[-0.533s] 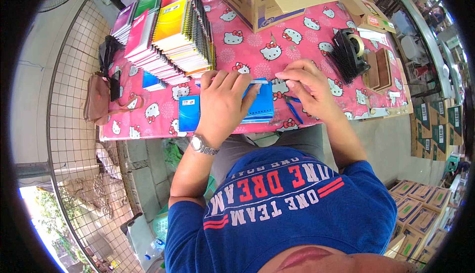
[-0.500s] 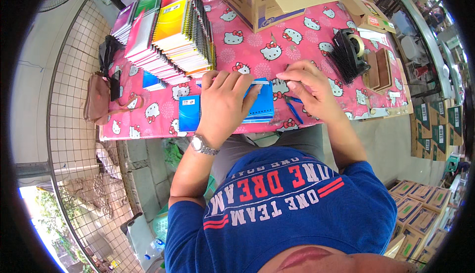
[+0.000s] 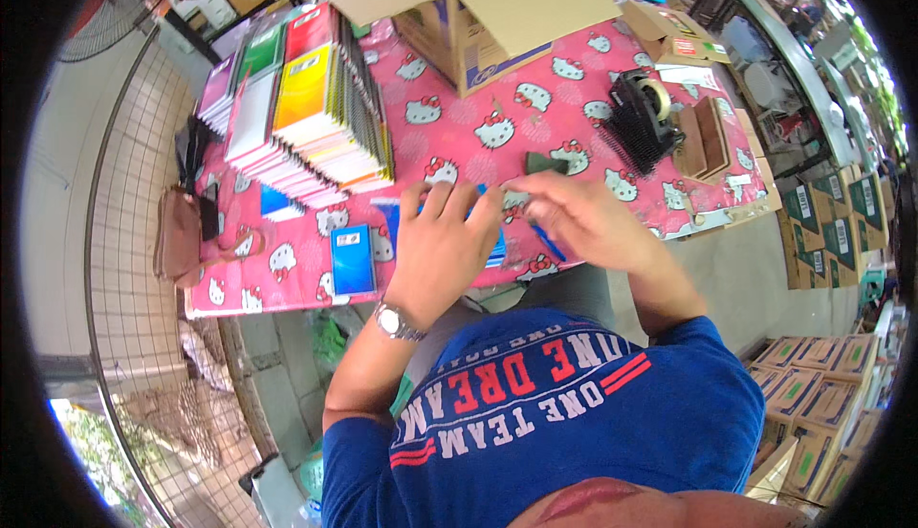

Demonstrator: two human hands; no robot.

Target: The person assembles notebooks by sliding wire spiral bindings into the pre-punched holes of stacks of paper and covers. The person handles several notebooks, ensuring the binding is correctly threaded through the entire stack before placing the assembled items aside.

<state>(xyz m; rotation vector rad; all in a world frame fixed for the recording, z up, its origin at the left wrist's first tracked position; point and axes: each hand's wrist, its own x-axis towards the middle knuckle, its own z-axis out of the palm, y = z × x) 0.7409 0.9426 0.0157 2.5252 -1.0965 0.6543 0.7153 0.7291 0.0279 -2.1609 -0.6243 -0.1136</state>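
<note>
My left hand (image 3: 442,241), with a watch on its wrist, is curled over a blue spiral notebook (image 3: 496,249), its fingers over the far edge; the hand covers most of the notebook. My right hand (image 3: 588,224) is at the notebook's right end, fingers bent and drawn together. Whatever lies between those fingertips is hidden. Partly under the right hand is a blue-handled hand tool (image 3: 547,241), perhaps pliers or cutters. A small blue notebook (image 3: 353,260) lies flat on the table, left of my left hand.
Tall stacks of spiral notebooks (image 3: 304,98) stand at the left, beside a brown bag (image 3: 179,241). An open carton (image 3: 469,40) is at the back. A tape dispenser (image 3: 636,112), black spiral bindings (image 3: 633,145) and a wooden tray (image 3: 703,150) are at right; a dark green object (image 3: 545,163) is beyond my hands.
The view has shifted. The small blue notebook at left now lies apart from the one under my left hand. My right hand has come closer to my left, and its fingers are more bent.
</note>
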